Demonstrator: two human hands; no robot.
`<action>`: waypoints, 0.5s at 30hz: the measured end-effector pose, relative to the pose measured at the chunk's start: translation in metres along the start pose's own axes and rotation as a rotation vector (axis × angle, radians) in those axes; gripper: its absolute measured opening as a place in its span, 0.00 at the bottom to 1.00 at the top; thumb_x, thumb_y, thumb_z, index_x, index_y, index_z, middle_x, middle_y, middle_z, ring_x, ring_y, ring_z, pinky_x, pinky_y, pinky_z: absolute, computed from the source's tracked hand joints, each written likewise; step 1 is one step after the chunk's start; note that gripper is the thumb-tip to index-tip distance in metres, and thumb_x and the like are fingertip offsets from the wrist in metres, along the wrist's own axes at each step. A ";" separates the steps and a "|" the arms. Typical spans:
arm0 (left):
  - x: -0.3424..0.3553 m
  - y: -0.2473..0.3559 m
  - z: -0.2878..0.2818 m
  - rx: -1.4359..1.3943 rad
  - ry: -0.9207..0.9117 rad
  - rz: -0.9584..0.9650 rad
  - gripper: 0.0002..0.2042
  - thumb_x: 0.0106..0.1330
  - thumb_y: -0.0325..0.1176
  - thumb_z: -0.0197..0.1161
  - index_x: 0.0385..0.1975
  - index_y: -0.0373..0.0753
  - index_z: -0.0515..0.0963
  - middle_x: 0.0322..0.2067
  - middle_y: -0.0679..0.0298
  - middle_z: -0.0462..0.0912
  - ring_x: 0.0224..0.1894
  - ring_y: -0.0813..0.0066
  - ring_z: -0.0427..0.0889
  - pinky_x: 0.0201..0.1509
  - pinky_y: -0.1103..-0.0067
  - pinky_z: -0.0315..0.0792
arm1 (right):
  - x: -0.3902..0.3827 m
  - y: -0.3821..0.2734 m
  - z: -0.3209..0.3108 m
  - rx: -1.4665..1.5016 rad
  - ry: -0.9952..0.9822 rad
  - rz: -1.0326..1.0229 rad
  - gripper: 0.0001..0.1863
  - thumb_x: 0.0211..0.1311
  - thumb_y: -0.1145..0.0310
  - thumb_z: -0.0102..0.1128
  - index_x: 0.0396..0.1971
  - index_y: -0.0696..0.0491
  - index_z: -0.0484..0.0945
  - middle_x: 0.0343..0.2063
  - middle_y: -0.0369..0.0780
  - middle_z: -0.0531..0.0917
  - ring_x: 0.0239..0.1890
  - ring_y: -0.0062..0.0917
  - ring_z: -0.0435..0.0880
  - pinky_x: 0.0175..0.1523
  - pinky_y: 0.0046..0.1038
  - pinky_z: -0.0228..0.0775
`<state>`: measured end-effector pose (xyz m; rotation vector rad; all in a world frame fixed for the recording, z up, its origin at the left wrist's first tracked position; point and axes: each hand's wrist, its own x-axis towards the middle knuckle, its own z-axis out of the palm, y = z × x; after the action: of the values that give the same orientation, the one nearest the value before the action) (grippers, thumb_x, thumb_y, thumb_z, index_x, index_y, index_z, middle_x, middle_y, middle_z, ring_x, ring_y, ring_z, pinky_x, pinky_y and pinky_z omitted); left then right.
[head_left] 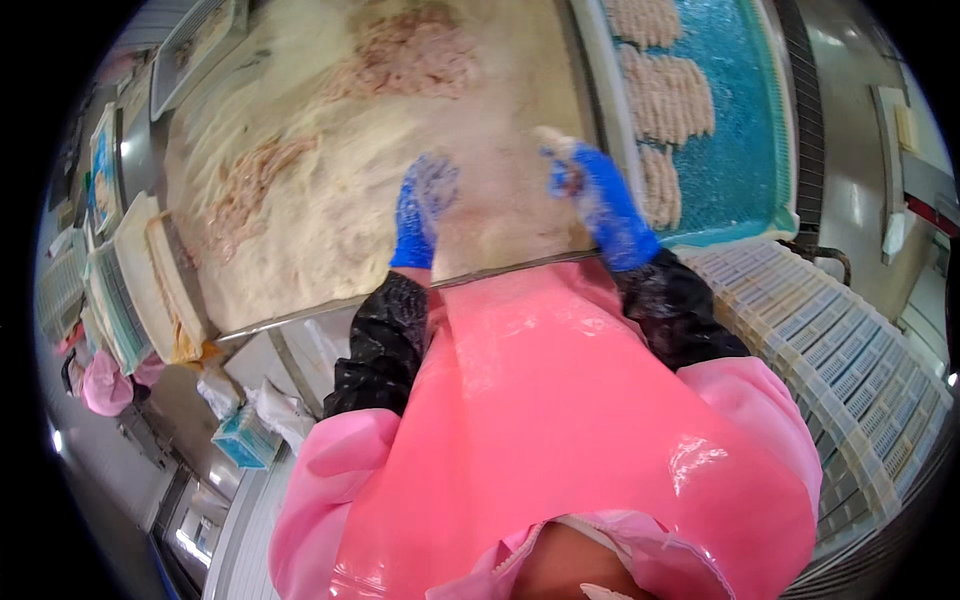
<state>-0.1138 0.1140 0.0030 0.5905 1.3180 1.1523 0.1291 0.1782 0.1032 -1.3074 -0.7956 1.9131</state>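
Both hands work over a wide table (300,310) heaped with pale, powdery breading (330,200). The left hand (422,205), in a blue glove dusted white, hangs just above the coating at 12 o'clock from the pink apron (540,400). Its fingers are loosely curled and apart, with nothing visibly held. The right hand (590,195), gloved the same way, sits at 1 o'clock from the apron. Its fingers are pinched together on a small breaded piece (553,142), pale and lumpy, raised clear of the heap so that loose coating can fall back onto the table.

Pinkish raw strips (405,55) lie half buried in the breading at 11 o'clock and further left, which keeps them within reach for coating. At 2 o'clock from the right hand, a blue perforated tray (740,120) carries rows of coated pieces (668,95), laid side by side and not stacked, presumably to protect the crust. White slatted crates (830,340) stand at 4 o'clock. Black glossy sleeve covers (385,345) shield both forearms.
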 end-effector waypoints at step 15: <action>0.017 -0.015 -0.002 -0.303 0.267 -0.215 0.21 0.67 0.43 0.43 0.53 0.38 0.68 0.43 0.56 0.76 0.39 0.67 0.77 0.43 0.73 0.73 | 0.081 -0.104 -0.269 -1.304 0.446 -0.502 0.16 0.60 0.64 0.50 0.46 0.53 0.75 0.38 0.49 0.80 0.39 0.37 0.81 0.44 0.31 0.71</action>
<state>-0.1132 0.1230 -0.0175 0.0726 1.3585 1.2490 0.3810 0.3331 0.0589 -1.8452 -2.0029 0.5192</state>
